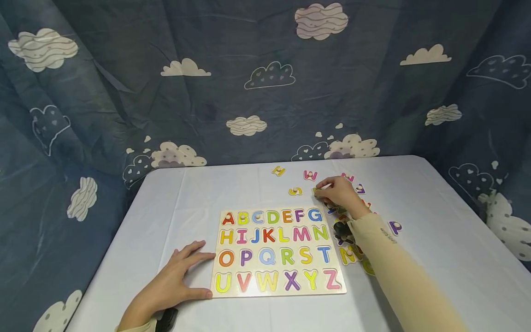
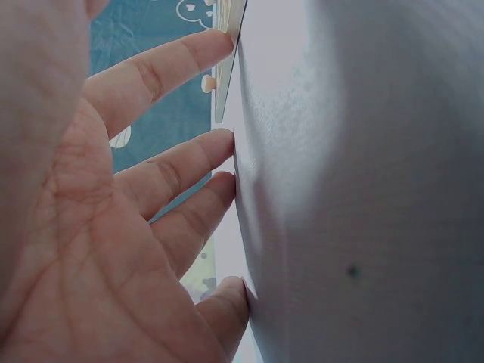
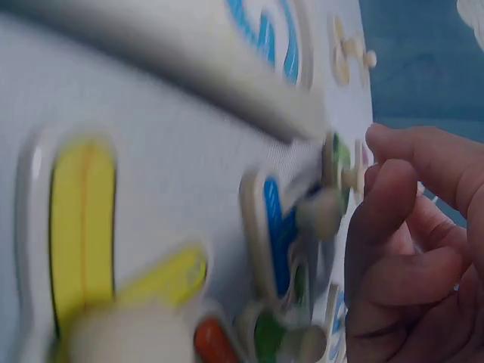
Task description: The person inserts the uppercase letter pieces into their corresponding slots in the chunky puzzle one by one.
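Head view, one letter board (image 1: 255,267), three seated letters (image 1: 243,218), left hand (image 1: 174,280), fingers spread, right hand (image 1: 342,193), fingers pinching one green piece (image 3: 339,156)

Cream alphabet board (image 1: 255,257) flat, well in from the desk's (image 1: 166,221) left edge, knobbed A (image 1: 228,218), B (image 1: 243,218) and C (image 1: 258,217) seated, loose letter pieces (image 1: 347,255) scattered rightward and toward the far edge, green piece (image 3: 342,155) at right hand's (image 1: 338,191) fingertips

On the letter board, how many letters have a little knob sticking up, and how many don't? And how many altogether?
With a knob (A, B, C): 3
No knob (D through Z): 23
Total on the board: 26
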`<state>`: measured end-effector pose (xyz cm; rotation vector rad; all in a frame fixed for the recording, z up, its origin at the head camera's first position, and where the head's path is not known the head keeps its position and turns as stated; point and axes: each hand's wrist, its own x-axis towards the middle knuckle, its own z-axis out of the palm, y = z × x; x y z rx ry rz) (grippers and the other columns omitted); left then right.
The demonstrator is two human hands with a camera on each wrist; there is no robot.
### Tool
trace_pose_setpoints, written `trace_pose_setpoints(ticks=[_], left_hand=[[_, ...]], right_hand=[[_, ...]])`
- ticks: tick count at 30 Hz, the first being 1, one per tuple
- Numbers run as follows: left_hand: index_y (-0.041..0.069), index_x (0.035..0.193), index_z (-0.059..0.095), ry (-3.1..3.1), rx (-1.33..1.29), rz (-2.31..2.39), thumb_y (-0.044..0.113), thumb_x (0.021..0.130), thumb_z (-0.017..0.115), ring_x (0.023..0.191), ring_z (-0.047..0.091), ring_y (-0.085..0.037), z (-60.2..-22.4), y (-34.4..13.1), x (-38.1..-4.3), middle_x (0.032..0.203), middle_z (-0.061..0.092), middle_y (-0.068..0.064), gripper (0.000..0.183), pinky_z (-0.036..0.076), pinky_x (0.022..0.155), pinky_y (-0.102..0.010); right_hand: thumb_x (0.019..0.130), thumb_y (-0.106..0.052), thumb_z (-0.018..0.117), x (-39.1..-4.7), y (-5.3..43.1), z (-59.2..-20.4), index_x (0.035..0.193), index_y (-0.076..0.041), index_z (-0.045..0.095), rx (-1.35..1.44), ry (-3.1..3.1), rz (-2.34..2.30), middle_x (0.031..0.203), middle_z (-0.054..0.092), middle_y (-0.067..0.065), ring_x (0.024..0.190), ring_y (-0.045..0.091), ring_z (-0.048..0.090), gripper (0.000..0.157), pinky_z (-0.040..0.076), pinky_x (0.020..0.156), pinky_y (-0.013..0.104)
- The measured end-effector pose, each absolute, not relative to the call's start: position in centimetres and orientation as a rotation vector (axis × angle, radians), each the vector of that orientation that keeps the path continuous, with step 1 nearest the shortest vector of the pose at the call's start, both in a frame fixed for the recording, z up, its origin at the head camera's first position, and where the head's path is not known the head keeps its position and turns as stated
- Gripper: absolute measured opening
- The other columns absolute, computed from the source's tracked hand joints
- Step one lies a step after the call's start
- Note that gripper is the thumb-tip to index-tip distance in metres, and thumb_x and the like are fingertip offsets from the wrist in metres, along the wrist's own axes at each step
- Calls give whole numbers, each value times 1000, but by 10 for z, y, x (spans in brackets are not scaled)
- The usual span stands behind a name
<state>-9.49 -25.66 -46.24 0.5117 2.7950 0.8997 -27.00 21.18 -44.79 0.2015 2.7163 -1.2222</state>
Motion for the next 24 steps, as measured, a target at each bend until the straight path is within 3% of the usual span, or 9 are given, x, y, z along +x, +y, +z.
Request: trace_pose_setpoints(ticks=[24], left_hand=[[32,141,69,2785,527,903,56,65,98,157,38,-48,-460,-256,-94,167,46,-12,85,14,128,-79]], right_hand=[[102,-24,75,-274,219,-454,118,-3,74,234,2708,-1210,91,65,8,75,17,62,27,52,64,24]])
